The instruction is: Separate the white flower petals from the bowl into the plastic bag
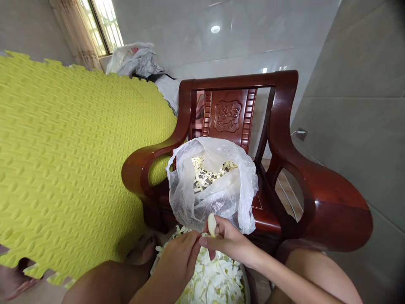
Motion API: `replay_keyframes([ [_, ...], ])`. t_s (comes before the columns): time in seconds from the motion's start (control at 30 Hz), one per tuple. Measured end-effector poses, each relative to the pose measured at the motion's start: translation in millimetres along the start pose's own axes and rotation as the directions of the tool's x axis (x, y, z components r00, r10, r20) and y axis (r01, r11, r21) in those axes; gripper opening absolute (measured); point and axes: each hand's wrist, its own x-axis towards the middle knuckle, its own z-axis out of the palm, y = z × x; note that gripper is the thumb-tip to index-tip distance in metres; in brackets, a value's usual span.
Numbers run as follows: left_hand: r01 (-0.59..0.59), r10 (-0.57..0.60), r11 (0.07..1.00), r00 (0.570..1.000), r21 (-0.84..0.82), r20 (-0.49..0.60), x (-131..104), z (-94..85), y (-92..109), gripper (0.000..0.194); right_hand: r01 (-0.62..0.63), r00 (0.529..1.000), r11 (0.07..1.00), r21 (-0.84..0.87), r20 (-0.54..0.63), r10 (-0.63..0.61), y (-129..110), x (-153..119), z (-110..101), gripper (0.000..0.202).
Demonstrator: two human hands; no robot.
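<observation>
My right hand (229, 242) is closed, with a pale white petal (211, 223) standing up between its thumb and fingers. My left hand (180, 257) meets it at the fingertips, its fingers pinched together; what lies in that pinch is too small or hidden to make out. Directly below both hands, a heap of white and pale-green flowers (215, 280) fills a round container (246, 285), whose rim shows only in part. Just beyond my hands, an opened white plastic bag (221, 198) rests on the chair seat, with small whitish flowers (202, 177) inside.
A dark red wooden armchair (329, 207) with a carved back (228, 117) stands in front of me. A large yellow foam mat (79, 160) rises on the left. Behind it are more bags (134, 59) near a window (101, 25). A tiled wall (354, 118) runs along the right.
</observation>
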Motion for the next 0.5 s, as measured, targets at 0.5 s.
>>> replay_keyframes([
  [0.5, -0.539, 0.538, 0.491, 0.806, 0.684, 0.249, 30, -40.8, -22, 0.017, -0.161, 0.975, 0.927, 0.340, -0.089, 0.202, 13, 17, 0, 0.042],
])
